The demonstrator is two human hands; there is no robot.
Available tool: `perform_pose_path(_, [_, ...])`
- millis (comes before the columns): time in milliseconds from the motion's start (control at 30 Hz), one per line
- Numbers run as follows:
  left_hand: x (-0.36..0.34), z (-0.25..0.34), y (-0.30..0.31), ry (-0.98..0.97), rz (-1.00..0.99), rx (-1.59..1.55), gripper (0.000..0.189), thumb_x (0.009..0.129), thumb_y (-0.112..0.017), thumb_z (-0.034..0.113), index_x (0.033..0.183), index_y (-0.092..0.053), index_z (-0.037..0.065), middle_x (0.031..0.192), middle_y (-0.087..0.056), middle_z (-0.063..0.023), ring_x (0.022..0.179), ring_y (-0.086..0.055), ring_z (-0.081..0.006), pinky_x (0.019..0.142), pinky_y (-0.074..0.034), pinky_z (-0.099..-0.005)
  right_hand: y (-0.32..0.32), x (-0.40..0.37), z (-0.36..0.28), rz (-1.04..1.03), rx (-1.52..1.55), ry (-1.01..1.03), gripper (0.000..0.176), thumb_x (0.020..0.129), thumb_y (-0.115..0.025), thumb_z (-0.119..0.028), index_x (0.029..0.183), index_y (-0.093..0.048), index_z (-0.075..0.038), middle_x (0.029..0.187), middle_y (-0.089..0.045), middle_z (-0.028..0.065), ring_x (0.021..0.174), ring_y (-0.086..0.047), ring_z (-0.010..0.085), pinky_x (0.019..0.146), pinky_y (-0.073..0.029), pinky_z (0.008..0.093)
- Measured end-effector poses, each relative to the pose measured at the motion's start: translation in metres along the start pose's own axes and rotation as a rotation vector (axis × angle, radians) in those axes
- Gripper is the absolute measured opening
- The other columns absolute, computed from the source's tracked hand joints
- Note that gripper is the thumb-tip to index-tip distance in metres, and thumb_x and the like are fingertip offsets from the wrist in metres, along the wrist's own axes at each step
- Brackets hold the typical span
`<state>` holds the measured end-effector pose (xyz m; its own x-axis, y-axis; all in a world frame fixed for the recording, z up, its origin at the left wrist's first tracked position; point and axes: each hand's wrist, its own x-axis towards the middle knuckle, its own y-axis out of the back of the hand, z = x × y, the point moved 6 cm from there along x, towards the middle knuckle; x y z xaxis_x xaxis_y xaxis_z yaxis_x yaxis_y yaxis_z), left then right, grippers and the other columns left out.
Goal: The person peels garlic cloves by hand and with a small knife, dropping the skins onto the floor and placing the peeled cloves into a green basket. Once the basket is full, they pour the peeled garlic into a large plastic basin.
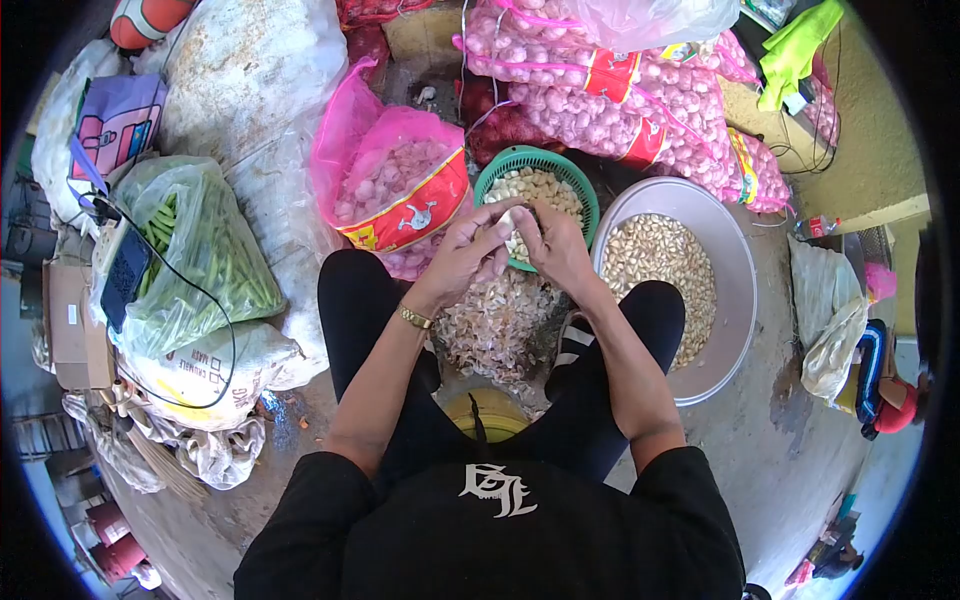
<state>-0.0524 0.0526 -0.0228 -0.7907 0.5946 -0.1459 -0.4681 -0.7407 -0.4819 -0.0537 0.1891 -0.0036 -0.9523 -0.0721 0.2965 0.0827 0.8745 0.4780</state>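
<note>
My left hand (466, 252) and my right hand (556, 246) meet over the near edge of a green plastic basket (592, 200). Pinched between their fingertips is a small whitish garlic clove (513, 218), mostly covered by the fingers. Peeled garlic cloves (540, 187) lie inside the basket. Below my hands, a heap of papery garlic skins (495, 325) covers the floor between my feet. To the right stands a wide pale tub (735, 300) with many unpeeled cloves (655, 265) in it. Left of my hands, an opened pink mesh bag (335, 150) holds garlic bulbs.
Full mesh sacks of garlic (620, 105) are stacked at the back. On the left, a clear bag of green pods (205, 240) rests by large white sacks (250, 90), with a phone (127, 278) and a cable beside it. Crumpled plastic (835, 345) sits far right.
</note>
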Motion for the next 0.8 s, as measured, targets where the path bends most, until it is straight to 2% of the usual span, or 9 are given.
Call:
perform_pose_path(33, [0.001, -0.003, 0.003, -0.002, 0.002, 0.000, 0.030, 0.101, -0.054, 0.020, 0.127, -0.051, 0.005, 0.078, -0.055, 0.0003, 0.048, -0.044, -0.0019, 0.039, -0.032, -0.0158, 0.001, 0.000, -0.001, 0.021, 0.038, 0.007, 0.036, 0.096, -0.058, -0.032, 0.084, -0.062, 0.002, 0.064, -0.058, 0.0245, 0.060, -0.061, 0.0406, 0.053, -0.045, 0.0452])
perform_pose_path(100, [0.005, -0.007, 0.006, -0.054, -0.028, -0.042, 0.034, 0.099, -0.058, 0.019, 0.129, -0.050, 0.006, 0.090, -0.056, -0.0018, 0.056, -0.049, -0.0036, 0.041, -0.033, -0.0167, -0.002, 0.001, 0.005, 0.006, 0.018, 0.011, 0.036, 0.096, -0.058, -0.032, 0.084, -0.061, 0.002, 0.064, -0.058, 0.0245, 0.059, -0.061, 0.0407, 0.053, -0.045, 0.0455])
perform_pose_path(200, [0.006, -0.008, 0.006, -0.091, 0.035, -0.170, 0.030, 0.099, -0.059, 0.018, 0.126, -0.049, 0.008, 0.088, -0.055, -0.0011, 0.059, -0.050, -0.0035, 0.041, -0.032, -0.0153, -0.005, -0.001, 0.005, -0.028, -0.011, 0.029, 0.036, 0.097, -0.058, -0.032, 0.083, -0.060, 0.002, 0.064, -0.057, 0.0244, 0.058, -0.060, 0.0408, 0.053, -0.045, 0.0456])
perform_pose_path(400, [0.008, -0.008, 0.013, -0.096, 0.007, -0.504, 0.025, 0.099, -0.057, 0.016, 0.122, -0.048, 0.010, 0.087, -0.053, -0.0006, 0.061, -0.047, -0.0030, 0.040, -0.030, -0.0126, -0.005, -0.008, -0.017, -0.106, -0.068, 0.137, 0.034, 0.095, -0.060, -0.033, 0.087, -0.057, 0.001, 0.062, -0.056, 0.0228, 0.057, -0.059, 0.0416, 0.053, -0.045, 0.0464])
perform_pose_path(567, [0.005, -0.001, 0.016, -0.094, 0.029, -0.547, 0.027, 0.100, -0.056, 0.014, 0.125, -0.047, 0.008, 0.099, -0.057, -0.0053, 0.060, -0.045, -0.0022, 0.040, -0.031, -0.0126, -0.008, -0.016, -0.025, -0.191, -0.221, 0.211, 0.033, 0.093, -0.062, -0.035, 0.091, -0.059, -0.002, 0.062, -0.058, 0.0205, 0.060, -0.060, 0.0413, 0.053, -0.046, 0.0476])
perform_pose_path(633, [0.007, 0.003, 0.021, -0.105, 0.049, -0.550, 0.028, 0.100, -0.055, 0.014, 0.126, -0.047, 0.007, 0.103, -0.059, -0.0073, 0.060, -0.044, -0.0020, 0.039, -0.032, -0.0125, -0.015, -0.022, -0.030, -0.304, -0.242, 0.243, 0.032, 0.091, -0.063, -0.037, 0.094, -0.060, -0.005, 0.062, -0.058, 0.0191, 0.061, -0.061, 0.0403, 0.054, -0.047, 0.0480])
perform_pose_path(733, [0.005, 0.013, 0.030, -0.188, 0.042, -0.481, 0.038, 0.099, -0.055, 0.011, 0.135, -0.043, 0.006, 0.116, -0.061, -0.0120, 0.057, -0.042, -0.0014, 0.038, -0.031, -0.0114, -0.015, -0.024, -0.034, -0.326, -0.306, 0.250, 0.034, 0.090, -0.064, -0.039, 0.098, -0.061, -0.007, 0.062, -0.059, 0.0179, 0.062, -0.062, 0.0397, 0.055, -0.047, 0.0480])
perform_pose_path(800, [0.002, 0.014, 0.030, -0.182, 0.060, -0.459, 0.038, 0.099, -0.055, 0.011, 0.136, -0.043, 0.006, 0.116, -0.061, -0.0124, 0.056, -0.041, -0.0012, 0.037, -0.031, -0.0115, -0.013, -0.024, -0.029, -0.352, -0.332, 0.236, 0.034, 0.089, -0.066, -0.039, 0.093, -0.060, -0.006, 0.063, -0.059, 0.0174, 0.062, -0.062, 0.0389, 0.056, -0.047, 0.0468])
